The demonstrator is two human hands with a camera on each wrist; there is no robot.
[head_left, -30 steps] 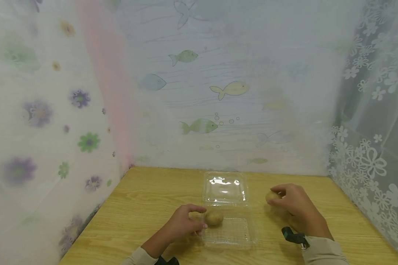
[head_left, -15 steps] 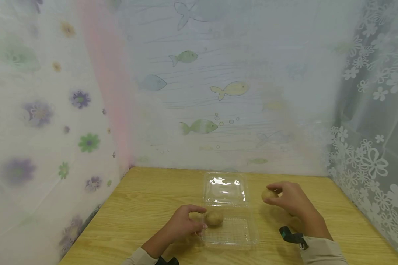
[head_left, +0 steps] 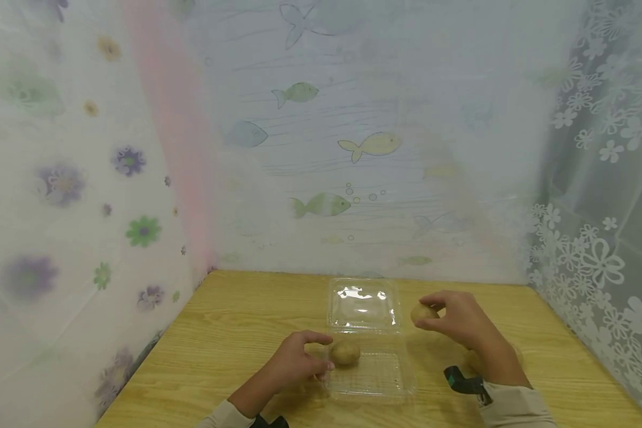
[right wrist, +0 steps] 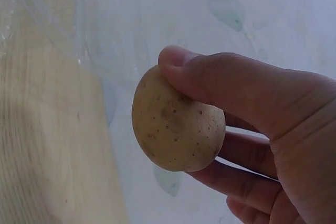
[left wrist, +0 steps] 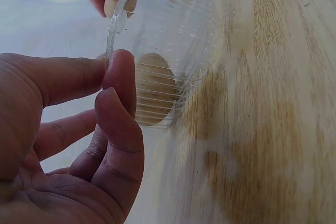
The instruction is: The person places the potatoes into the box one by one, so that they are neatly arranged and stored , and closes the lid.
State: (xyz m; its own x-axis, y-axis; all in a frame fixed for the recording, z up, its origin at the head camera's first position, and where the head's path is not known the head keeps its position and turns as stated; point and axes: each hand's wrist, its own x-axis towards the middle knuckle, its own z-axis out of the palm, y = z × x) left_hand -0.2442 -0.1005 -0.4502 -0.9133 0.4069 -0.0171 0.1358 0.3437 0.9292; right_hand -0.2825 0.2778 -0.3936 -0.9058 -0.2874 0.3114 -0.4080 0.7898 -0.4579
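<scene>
A clear plastic clamshell box [head_left: 374, 377] lies opened out on the table, its lid [head_left: 364, 303] folded back. One potato [head_left: 345, 353] sits in the left part of its base. At that side my left hand [head_left: 298, 359] pinches the box's rim between thumb and fingers, as the left wrist view [left wrist: 107, 103] shows. My right hand [head_left: 462, 321] holds another potato [right wrist: 176, 124] by thumb and fingers, raised to the right of the lid. Beneath my right wrist lies a further potato [head_left: 475, 360], partly hidden by the arm.
The wood-grain table [head_left: 257, 309] meets a fish-printed curtain [head_left: 374, 238] at the back. Flowered sheets [head_left: 144, 232] hang along the left and right sides. A dark wrist camera mount [head_left: 462, 380] sticks out from my right sleeve.
My right hand has carried its potato leftward and slightly up, closer to the box. More of the potato under the right wrist shows. The left hand and the box stay put.
</scene>
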